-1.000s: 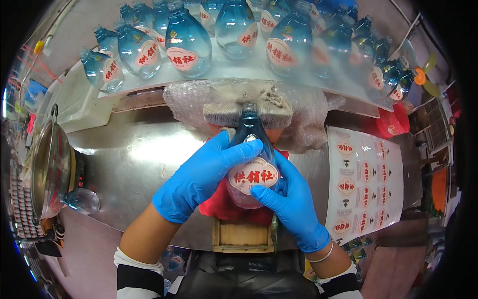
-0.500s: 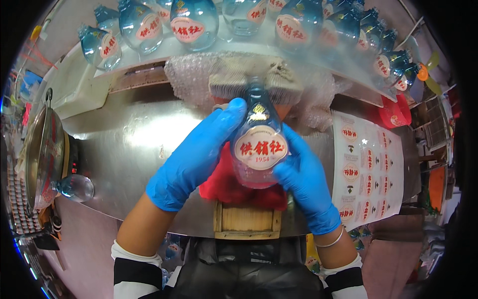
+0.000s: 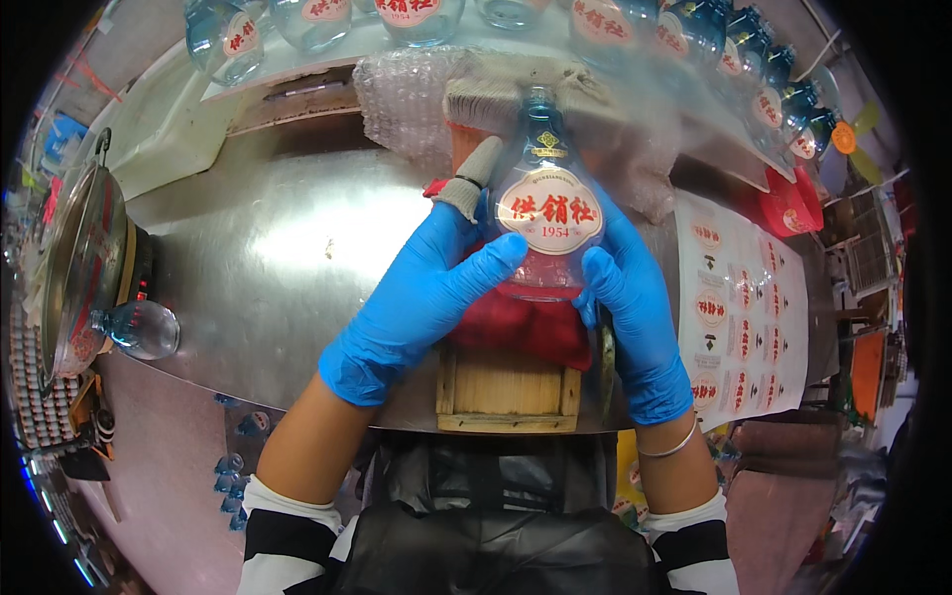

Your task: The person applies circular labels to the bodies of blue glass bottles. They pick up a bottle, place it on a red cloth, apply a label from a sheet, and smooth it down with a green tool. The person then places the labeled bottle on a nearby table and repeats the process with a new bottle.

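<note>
A round-bellied clear bottle (image 3: pixel 540 275), blue toward its neck, leans neck-away above a red cloth (image 3: pixel 526 332). It carries a cream label with red print. My left hand (image 3: pixel 426 273), in a blue glove, is closed on the bottle's left side, its thumb lying on the front below the label. A grey cloth sleeve (image 3: pixel 478 178) with a dark band covers one of its fingers. My right hand (image 3: pixel 635 307), also blue-gloved, grips the other side, thumb by the label's lower right edge. The bottle hides some fingertips. Beneath the cloth is a wooden block (image 3: pixel 506 387).
A sheet of printed labels (image 3: pixel 744 317) lies right on the metal table (image 3: pixel 258 248). Bubble wrap (image 3: pixel 407 104) and a stack of thin layered sheets (image 3: pixel 496 102) stand beyond the bottle. Several labelled bottles (image 3: pixel 317 25) line the far shelf. A pan (image 3: pixel 84 268) and unlabelled bottle (image 3: pixel 144 330) are left.
The view has shifted. My left hand has re-gripped the bottle, its thumb now across the lower front and the sleeved finger showing. The bottle sits farther from me, higher in the view.
</note>
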Demonstrator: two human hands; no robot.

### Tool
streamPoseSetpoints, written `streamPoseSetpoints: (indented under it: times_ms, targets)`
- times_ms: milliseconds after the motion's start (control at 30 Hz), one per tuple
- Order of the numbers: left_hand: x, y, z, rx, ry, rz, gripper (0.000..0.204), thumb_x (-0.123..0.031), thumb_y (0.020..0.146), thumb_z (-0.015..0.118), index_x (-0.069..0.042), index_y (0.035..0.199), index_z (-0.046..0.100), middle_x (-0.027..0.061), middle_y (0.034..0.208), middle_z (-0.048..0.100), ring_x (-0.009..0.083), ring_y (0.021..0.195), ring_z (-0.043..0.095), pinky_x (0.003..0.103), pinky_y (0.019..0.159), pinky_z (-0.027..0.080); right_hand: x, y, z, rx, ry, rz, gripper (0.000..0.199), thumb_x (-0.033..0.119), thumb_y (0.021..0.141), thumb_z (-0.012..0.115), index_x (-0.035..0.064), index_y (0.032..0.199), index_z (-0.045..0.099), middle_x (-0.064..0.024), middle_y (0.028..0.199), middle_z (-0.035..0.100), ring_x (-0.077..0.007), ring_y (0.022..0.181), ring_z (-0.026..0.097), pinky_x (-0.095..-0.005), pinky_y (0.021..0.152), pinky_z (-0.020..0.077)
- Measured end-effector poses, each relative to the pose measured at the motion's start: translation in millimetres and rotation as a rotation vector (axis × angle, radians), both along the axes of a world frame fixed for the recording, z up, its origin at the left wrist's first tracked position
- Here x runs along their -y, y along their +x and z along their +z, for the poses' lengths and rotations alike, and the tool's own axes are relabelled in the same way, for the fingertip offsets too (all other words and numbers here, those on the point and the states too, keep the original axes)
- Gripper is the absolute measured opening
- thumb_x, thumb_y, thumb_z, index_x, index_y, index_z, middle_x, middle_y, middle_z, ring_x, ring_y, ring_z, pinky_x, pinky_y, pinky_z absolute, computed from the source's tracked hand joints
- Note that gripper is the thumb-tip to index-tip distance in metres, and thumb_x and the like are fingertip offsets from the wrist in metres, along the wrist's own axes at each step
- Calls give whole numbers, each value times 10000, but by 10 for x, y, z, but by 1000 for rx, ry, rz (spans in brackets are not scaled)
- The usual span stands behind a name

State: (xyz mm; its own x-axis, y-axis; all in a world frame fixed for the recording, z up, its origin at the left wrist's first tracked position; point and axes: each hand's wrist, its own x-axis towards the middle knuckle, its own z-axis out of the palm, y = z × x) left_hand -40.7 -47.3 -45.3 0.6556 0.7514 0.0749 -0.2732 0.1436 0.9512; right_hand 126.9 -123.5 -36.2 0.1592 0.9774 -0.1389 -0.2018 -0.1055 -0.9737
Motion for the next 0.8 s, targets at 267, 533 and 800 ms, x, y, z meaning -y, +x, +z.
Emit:
streamPoseSetpoints:
  times_ms: [267,533,800]
  targets:
    - [22,1,-6,35,-25,20,719,-111,855,572,-44,1425,140,123,1338,374,193,1203,398,305,1001,331,9,-1,9,-2,15,10,684,151,802,662,69,1382,309,-58,1199,525,-31,653,457,-159,534,384]
    - [21,43,-97,18,49,33,817,-228,794,648,-48,1423,158,114,1402,309,220,1274,330,346,1055,264,-33,27,-106,-28,80,1,685,138,790,672,69,1375,323,-69,1200,535,-32,601,465,-159,492,372]
    - [-53,16,-155,127,-51,-2,792,-152,809,638,-45,1423,151,119,1438,244,219,1299,283,335,1073,227,-34,75,-128,-80,71,16,681,146,786,673,67,1370,332,-64,1202,538,-36,585,471,-162,465,369]
